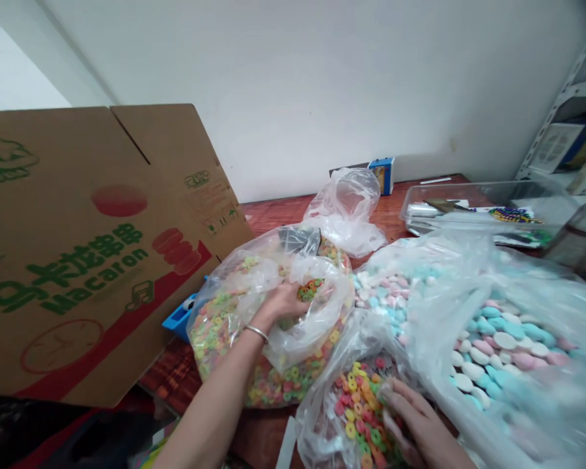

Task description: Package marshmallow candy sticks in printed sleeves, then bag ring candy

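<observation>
My left hand (284,302), with a bangle at the wrist, reaches into the mouth of a large clear plastic bag (224,326) full of small multicoloured rings, which look like cereal or candy. Its fingertips are hidden among the plastic and the rings. In front of it lies a smaller clear plastic bag (317,417) holding brighter rings (364,407) in red, orange, yellow and green. My right hand (413,413) is at this bag's right side, its thumb and fingers pinching the plastic edge.
Large bags of pastel pebble-like pieces (508,352) fill the right side. Behind them stand a clear plastic tub (469,195) and a jar (583,234). A big cardboard box (92,260) borders the left, near a blue object (180,319). Crumpled plastic (344,208) lies near the wall.
</observation>
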A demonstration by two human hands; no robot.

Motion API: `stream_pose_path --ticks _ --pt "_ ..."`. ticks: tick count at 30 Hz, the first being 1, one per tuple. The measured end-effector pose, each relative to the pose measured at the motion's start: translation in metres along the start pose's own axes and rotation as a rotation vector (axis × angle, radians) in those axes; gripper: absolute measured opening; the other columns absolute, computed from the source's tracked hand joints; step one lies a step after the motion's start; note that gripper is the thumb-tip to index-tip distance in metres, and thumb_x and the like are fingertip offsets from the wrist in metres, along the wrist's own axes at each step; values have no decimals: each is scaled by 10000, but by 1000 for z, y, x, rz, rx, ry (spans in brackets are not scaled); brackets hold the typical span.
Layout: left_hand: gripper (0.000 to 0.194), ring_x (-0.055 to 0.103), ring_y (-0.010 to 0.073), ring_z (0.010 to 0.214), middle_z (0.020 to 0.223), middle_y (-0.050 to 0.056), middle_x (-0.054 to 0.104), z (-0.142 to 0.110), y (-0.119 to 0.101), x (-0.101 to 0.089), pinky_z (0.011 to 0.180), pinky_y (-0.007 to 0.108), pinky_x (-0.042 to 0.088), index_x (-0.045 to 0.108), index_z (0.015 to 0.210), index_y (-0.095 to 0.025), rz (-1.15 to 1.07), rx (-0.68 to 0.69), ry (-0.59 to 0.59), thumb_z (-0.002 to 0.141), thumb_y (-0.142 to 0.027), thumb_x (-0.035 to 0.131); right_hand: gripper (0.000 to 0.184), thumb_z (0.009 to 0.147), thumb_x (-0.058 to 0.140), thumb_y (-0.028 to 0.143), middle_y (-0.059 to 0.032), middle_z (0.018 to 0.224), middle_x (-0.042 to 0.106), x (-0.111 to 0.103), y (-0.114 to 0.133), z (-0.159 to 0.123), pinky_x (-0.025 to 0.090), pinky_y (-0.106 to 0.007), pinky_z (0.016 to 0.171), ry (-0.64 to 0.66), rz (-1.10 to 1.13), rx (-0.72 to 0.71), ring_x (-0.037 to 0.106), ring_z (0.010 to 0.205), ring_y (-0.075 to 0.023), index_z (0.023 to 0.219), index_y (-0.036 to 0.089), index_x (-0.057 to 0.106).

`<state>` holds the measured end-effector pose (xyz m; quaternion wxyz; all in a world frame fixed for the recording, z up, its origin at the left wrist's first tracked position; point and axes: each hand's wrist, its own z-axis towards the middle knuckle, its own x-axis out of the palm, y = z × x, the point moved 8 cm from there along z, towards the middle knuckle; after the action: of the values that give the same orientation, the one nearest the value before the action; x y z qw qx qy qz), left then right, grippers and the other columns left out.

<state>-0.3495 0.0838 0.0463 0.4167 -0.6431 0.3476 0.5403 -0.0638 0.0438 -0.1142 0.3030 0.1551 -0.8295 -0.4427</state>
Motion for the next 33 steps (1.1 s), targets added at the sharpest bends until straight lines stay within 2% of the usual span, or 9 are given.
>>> stream_pose_path --ticks 4,9,12,15,20,24,29,31,33 --pt "593 546 321 1143 1229 132 596 -18 5 3 975 412 424 607 1267 -241 -29 -7 -50 712 -443 670 507 629 711 691 109 441 289 -5 -2 -1 47 -173 348 -63 103 120 157 352 -45 706 249 474" --pt "524 547 310 1126 1241 107 568 -27 0 13 959 428 423 620 1254 -289 -118 -36 -76 733 -348 650 448 776 660 612 122 473 332 12 21 -11 49 -178 383 99 103 98 149 385 -38 745 240 411" --pt "408 606 268 980 1133 86 621 -24 -1 17 874 386 460 681 1140 -254 -226 -60 -65 740 -328 662 446 792 657 589 133 457 325 14 26 -15 44 -188 377 124 110 98 128 377 -35 733 240 386" --pt "224 624 203 771 872 36 663 -15 13 16 723 332 495 708 952 -188 -375 -145 -30 747 -277 685 413 826 623 563 129 462 355 10 29 -16 55 -190 373 124 132 80 156 370 -36 734 238 385" --pt "178 581 112 631 797 -3 628 0 49 -6 575 265 506 621 923 -137 -708 -323 -52 871 -306 638 402 836 611 534 127 462 380 7 30 -15 57 -188 362 129 162 77 181 350 -32 719 236 368" --pt "167 549 85 540 716 -35 592 -1 57 -39 442 185 426 583 879 -164 -1043 -385 -146 767 -222 692 387 846 612 517 127 459 396 8 32 -15 63 -181 358 144 185 87 184 344 -28 723 230 385" --pt "118 530 53 574 727 -4 582 -31 18 -71 379 93 314 546 743 -167 -1404 -336 -163 723 -185 661 363 869 620 467 120 476 424 7 32 -15 66 -177 362 164 257 101 177 352 -20 719 219 403" --pt "91 573 72 666 796 24 600 -56 -11 -70 375 70 301 571 786 -168 -1527 -316 -146 744 -193 648 354 877 622 451 115 480 432 6 32 -16 67 -178 367 170 306 105 171 358 -20 718 215 410" --pt "96 573 74 686 815 34 596 -85 -45 -53 364 50 290 594 820 -163 -1766 -322 -108 753 -173 661 341 889 613 437 109 491 435 4 35 -16 76 -178 371 174 364 101 164 370 -22 720 211 421"
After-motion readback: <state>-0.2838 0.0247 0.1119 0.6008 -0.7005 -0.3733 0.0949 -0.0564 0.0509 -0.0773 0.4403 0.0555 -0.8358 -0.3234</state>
